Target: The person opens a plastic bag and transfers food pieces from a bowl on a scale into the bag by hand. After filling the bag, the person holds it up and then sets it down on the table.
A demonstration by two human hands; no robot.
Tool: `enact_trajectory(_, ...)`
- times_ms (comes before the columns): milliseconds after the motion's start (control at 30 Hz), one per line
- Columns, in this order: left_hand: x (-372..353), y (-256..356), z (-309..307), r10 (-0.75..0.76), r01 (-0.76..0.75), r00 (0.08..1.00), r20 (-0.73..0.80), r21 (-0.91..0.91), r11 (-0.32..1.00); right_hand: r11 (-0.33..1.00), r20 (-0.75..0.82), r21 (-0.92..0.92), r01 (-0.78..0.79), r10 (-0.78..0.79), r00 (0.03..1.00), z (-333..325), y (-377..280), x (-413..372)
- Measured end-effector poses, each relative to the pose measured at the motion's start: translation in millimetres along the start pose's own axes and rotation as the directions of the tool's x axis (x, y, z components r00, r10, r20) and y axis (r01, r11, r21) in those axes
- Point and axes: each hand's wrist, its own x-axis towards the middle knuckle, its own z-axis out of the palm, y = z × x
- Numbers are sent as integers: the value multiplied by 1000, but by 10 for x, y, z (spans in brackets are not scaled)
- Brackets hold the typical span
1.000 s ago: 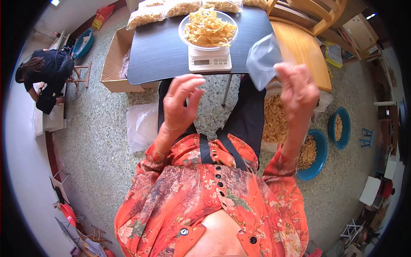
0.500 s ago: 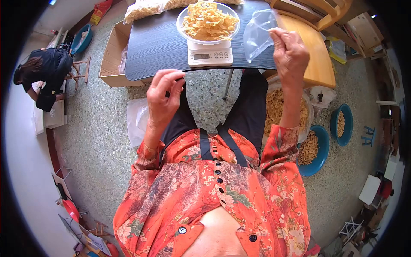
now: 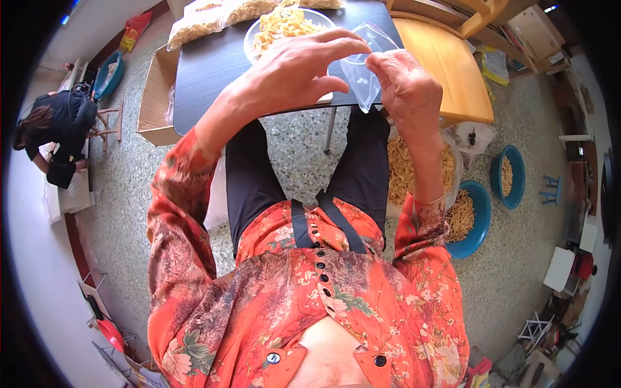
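Note:
My right hand [image 3: 411, 84] pinches the edge of a clear plastic bag [image 3: 363, 81], which hangs at the right side of the dark table. Reaching across from the left, my left hand [image 3: 291, 71] has its fingers stretched out and thumb apart, fingertips right by the bag's upper part. It hides most of the white kitchen scale [image 3: 325, 98] and part of the white bowl [image 3: 248, 46]. Thin yellowish dried flakes [image 3: 284, 29] are heaped in that bowl.
Filled clear bags [image 3: 200, 22] lie along the far edge of the dark table [image 3: 200, 84]. A cardboard box [image 3: 152, 107] stands left, a wooden chair [image 3: 440, 71] right. Blue basins [image 3: 482, 223] and a large bag of flakes [image 3: 401, 171] sit on the floor. Another person [image 3: 61, 126] bends at far left.
My left hand has swung right and up, over the scale to the bag, its fingers spreading. My right hand has moved slightly left and down with the bag. The whole view has shifted a little.

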Motion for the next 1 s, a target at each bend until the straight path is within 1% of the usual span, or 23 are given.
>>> enact_trajectory(67,102,-183,105,154,-164,986,64,196,967,999,52,-15,42,-42,998,-58,-37,14)
enact_trajectory(100,125,-230,116,152,-175,981,122,215,961,999,56,-12,40,-40,998,-61,-27,-4)
enact_trajectory(133,143,-285,117,150,-174,981,122,216,961,995,62,-35,93,-91,994,-67,10,-5)
enact_trajectory(167,167,-333,113,184,-221,967,175,228,948,987,65,-59,148,-144,987,-77,40,9)
enact_trajectory(200,191,-321,88,216,-269,949,228,239,933,987,61,-59,152,-148,987,-119,27,25)
enact_trajectory(233,160,-265,84,144,-193,970,196,257,947,985,177,-114,131,-110,978,-191,-22,25)
enact_trajectory(267,145,-254,81,146,-194,970,194,263,945,978,287,-171,117,-64,956,-249,-61,25)
enact_trajectory(333,148,-197,70,254,-279,959,129,242,929,980,286,-168,105,-53,957,-318,-92,16)
enact_trajectory(367,127,-153,87,165,-222,970,180,364,905,982,295,-165,90,-38,955,-347,-107,10)
enact_trajectory(467,55,-98,121,172,-209,977,129,372,904,974,296,-217,65,2,955,-372,-197,-3)
enact_trajectory(500,59,-79,101,162,-202,977,142,349,915,973,292,-218,69,-3,956,-381,-205,-11)
enact_trajectory(567,51,-141,109,181,-213,976,123,347,913,994,199,-99,37,-17,980,-362,-205,-39)
enact_trajectory(600,58,-160,99,198,-223,974,109,339,914,994,195,-99,42,-22,981,-341,-204,-35)
enact_trajectory(633,66,-181,86,199,-225,974,107,343,912,999,162,-17,33,-30,986,-321,-207,-36)
enact_trajectory(667,73,-199,79,232,-257,966,113,345,903,998,130,65,25,-34,991,-304,-208,-45)
enact_trajectory(700,89,-192,63,265,-289,957,118,347,892,998,127,63,28,-36,991,-289,-192,-56)
enact_trajectory(733,110,-191,31,266,-290,957,115,350,891,998,146,65,1,-10,989,-267,-163,-52)
enact_trajectory(767,130,-197,-18,215,-231,971,106,180,956,997,164,67,-26,15,986,-239,-133,-47)
enact_trajectory(800,152,-194,-81,162,-163,981,107,5,987,997,161,69,-21,10,987,-204,-101,-44)
enact_trajectory(833,175,-232,-167,192,-193,981,22,89,977,997,130,68,-24,15,991,-165,-66,-46)
enact_trajectory(867,192,-279,-281,109,-109,994,-31,0,994,997,97,66,-29,23,995,-134,-38,-52)
enact_trajectory(933,169,-454,-498,3,-4,986,-169,-5,1000,997,72,69,-43,38,997,-93,0,-71)
enact_trajectory(1000,134,-486,-687,-158,189,944,-288,82,979,996,49,77,-54,50,998,-58,18,-55)
